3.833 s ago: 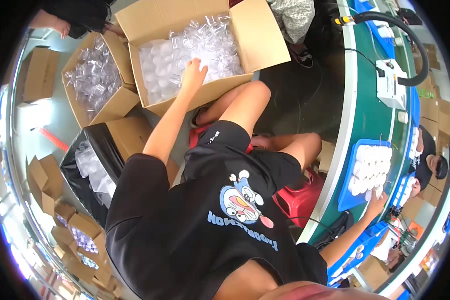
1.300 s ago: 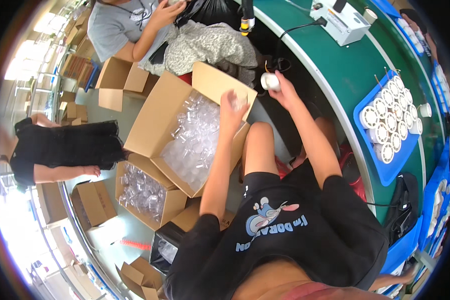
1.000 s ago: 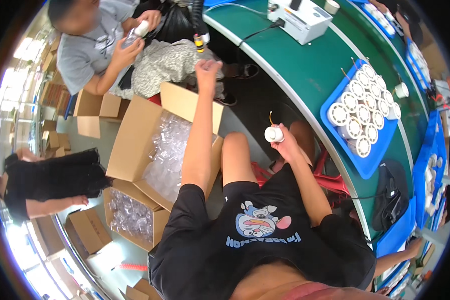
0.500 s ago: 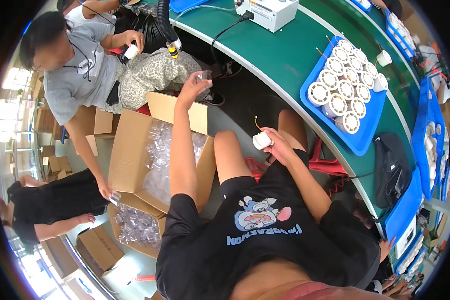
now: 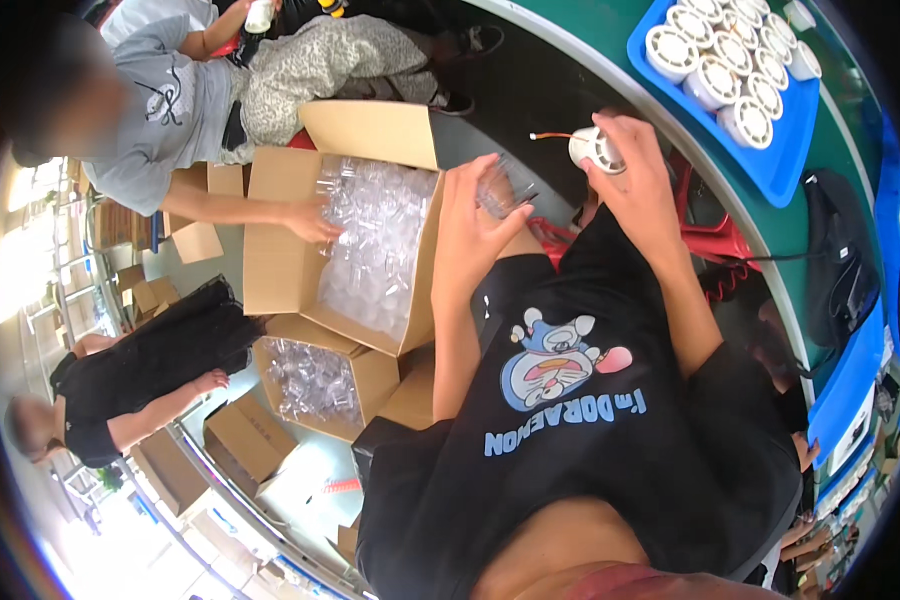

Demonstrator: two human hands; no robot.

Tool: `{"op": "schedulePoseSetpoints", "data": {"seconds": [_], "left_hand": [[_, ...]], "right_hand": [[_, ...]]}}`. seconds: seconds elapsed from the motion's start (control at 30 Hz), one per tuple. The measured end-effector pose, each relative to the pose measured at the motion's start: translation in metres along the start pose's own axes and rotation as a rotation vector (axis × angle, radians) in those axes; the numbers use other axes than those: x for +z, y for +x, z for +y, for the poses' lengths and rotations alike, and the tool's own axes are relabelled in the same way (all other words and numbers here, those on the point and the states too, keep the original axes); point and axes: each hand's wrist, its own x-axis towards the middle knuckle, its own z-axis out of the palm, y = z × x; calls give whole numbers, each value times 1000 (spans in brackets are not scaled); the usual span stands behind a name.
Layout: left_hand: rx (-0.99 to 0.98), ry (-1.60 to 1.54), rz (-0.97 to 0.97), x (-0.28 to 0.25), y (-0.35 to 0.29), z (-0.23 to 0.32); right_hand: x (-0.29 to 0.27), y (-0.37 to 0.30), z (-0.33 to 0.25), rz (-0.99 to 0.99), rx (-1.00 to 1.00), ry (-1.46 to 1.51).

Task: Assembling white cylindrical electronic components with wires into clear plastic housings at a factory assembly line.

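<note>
In front of my body, my left hand [image 5: 473, 215] is closed around a clear plastic cup [image 5: 506, 188], its open side toward the right. Facing it, my right hand [image 5: 632, 172] grips a white round part with a slotted face [image 5: 597, 149] between thumb and fingers. A thin orange-brown wire [image 5: 552, 135] with a small white plug sticks out of that part toward the left. A gap separates the cup from the white part.
At the upper right, a blue tray [image 5: 785, 180] of similar white parts lies on the green table [image 5: 580, 30]. A cardboard box [image 5: 275, 245] of clear cups stands left of my knee, with a co-worker's hand [image 5: 310, 221] in it. Below is a smaller box [image 5: 380, 385].
My hands have come closer together; the right one has risen with the white part, the left one moved right and down with the cup. The co-worker's hand has moved into the larger box.
</note>
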Motion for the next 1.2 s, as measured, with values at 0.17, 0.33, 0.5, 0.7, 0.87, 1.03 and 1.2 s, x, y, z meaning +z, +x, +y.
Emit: {"op": "schedulePoseSetpoints", "data": {"seconds": [0.17, 0.33, 0.5, 0.7, 0.87, 1.03, 1.2], "left_hand": [[23, -41, 13, -3, -8, 29], [34, -103, 17, -4, -15, 51], [84, -59, 48, -5, -21, 72], [195, 54, -10, -3, -22, 84], [189, 1, -52, 1, -23, 82], [146, -148, -72, 3, -26, 73], [187, -262, -86, 5, -28, 74]], "right_hand": [[-14, -12, -29, -64, -107, 92], [-37, -24, -35, -35, -131, 80], [-60, -34, -39, 35, -104, -3], [-63, -40, -40, 8, -127, 40], [-60, -44, -41, -50, -31, 475], [-60, -42, -40, -118, -33, 720], [-54, -44, -34, -229, 36, 889]]}}
